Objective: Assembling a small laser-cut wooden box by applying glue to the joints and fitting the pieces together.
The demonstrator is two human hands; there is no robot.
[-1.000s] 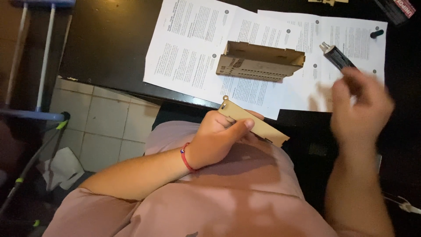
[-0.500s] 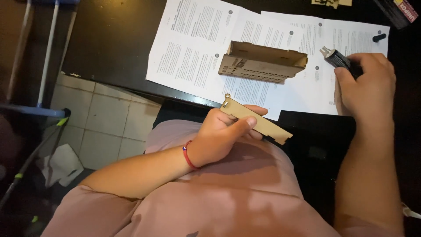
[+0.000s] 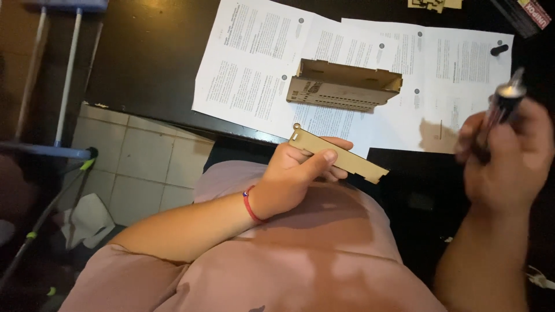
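My left hand [image 3: 295,173] grips a flat, long wooden strip [image 3: 347,157] with notched ends, held over my lap near the dark table's edge. My right hand [image 3: 509,156], blurred by motion, is raised at the right and holds a small dark tube with a clear tip [image 3: 502,104]. On the table lies a partly built wooden box frame [image 3: 344,86], resting on white printed instruction sheets [image 3: 254,69]. A red band circles my left wrist.
A small black cap [image 3: 499,49] lies on the sheets at the right. More wooden pieces [image 3: 435,4] sit at the table's far edge beside a dark box [image 3: 526,13]. Tiled floor [image 3: 139,167], crumpled paper [image 3: 89,219] and blue metal legs [image 3: 52,151] are at the left.
My right hand took the dark tube from the sheet and lifted it toward me. My left hand with the wooden strip stayed in place.
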